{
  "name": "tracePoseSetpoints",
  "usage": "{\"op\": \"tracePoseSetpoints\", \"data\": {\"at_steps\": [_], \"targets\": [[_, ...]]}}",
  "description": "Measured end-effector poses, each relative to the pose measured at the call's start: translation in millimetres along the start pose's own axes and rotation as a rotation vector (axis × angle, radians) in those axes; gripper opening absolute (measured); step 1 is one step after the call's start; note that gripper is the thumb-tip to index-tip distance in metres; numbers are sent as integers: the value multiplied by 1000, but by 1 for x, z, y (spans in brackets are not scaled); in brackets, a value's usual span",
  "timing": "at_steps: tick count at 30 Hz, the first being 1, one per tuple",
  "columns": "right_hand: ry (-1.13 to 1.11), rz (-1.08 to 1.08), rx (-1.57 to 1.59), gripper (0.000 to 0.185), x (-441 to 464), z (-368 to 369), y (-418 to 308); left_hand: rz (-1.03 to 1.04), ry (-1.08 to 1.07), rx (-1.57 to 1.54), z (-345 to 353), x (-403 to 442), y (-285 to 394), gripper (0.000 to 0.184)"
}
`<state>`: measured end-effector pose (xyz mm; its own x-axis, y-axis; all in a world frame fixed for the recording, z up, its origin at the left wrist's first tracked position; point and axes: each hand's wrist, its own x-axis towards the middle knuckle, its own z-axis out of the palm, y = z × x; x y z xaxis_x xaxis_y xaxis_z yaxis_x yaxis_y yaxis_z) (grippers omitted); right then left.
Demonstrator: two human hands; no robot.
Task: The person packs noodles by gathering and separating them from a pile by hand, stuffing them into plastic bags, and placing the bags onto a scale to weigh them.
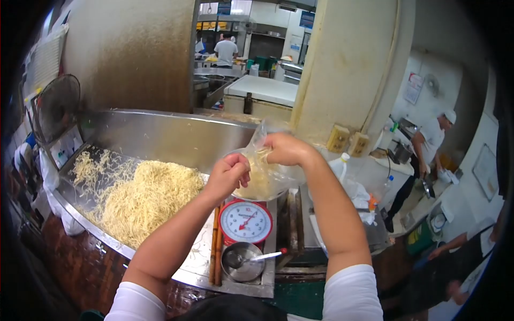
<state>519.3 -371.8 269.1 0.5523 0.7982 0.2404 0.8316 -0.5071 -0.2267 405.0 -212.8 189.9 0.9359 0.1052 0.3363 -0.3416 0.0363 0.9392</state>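
A clear plastic bag point(278, 175) with pale noodles point(259, 179) in it rests in the round metal pan on top of a red dial scale point(246, 221). My right hand point(286, 148) is closed at the bag's upper part, its fingertips partly hidden by plastic and noodles. On the bag's left side, my left hand point(229, 174) has its fingers curled in beside the pan; whether they pinch the bag's edge is unclear. To the left, a big heap of noodles point(152, 198) lies in a wide steel trough point(182, 128).
Below the scale stands a metal bowl point(243, 272) with a ladle point(262, 258), beside two wooden sticks point(215, 249). A white jug point(339, 167) and a plastic bottle point(386, 184) are on the right. A fan point(56, 109) is at left. Other people work at the right and back.
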Motion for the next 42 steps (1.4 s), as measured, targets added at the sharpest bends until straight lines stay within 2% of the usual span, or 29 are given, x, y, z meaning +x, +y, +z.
{"op": "tracePoseSetpoints", "data": {"at_steps": [2,5,7,11,14,16,19,20,21,22,23,24,26,29,32,35,38,41,42], "targets": [[119,-82,-48,29,6,4,-1,9,12,2,-4,-2,1,10],[85,13,13,27,21,-5,-4,5,14,9,-14,-4,-2,10],[120,48,107,19,20,-18,-18,10,19,11,-17,-4,-3,11],[227,100,74,16,20,-24,-26,3,-8,6,-20,-7,-5,11],[325,46,41,14,3,-28,-37,-69,-54,31,-32,-14,-2,15],[332,101,99,15,-12,-32,-46,-153,-27,99,-59,-27,-10,28],[370,138,177,20,-38,-41,-45,-266,125,467,-130,-57,-37,32],[386,142,204,21,-48,-44,-43,-281,179,640,-167,-70,-59,36],[396,137,247,21,-58,-47,-43,-232,298,720,-210,-89,-91,39],[407,130,290,21,-69,-52,-45,-267,432,865,-261,-116,-129,45],[421,121,331,21,-78,-57,-48,-231,516,1246,-302,-153,-160,52],[419,171,355,20,-87,-62,-55,-491,481,1376,-298,-181,-148,52],[411,264,402,18,-96,-70,-67,-632,124,1629,-375,-239,-248,45],[436,264,432,18,-91,-72,-75,-658,440,1300,-302,-243,-178,34],[415,216,421,18,-72,-63,-90,-400,636,1293,-308,-227,-171,31],[345,110,432,15,-57,-51,-107,-71,648,1340,-314,-194,-134,29],[305,49,455,14,-44,-29,-126,-25,697,1224,-310,-162,-101,30],[231,23,475,14,-33,-7,-139,32,761,491,-341,-140,-146,31],[208,26,467,14,-31,-1,-141,-72,731,379,-352,-142,-167,31]]}}
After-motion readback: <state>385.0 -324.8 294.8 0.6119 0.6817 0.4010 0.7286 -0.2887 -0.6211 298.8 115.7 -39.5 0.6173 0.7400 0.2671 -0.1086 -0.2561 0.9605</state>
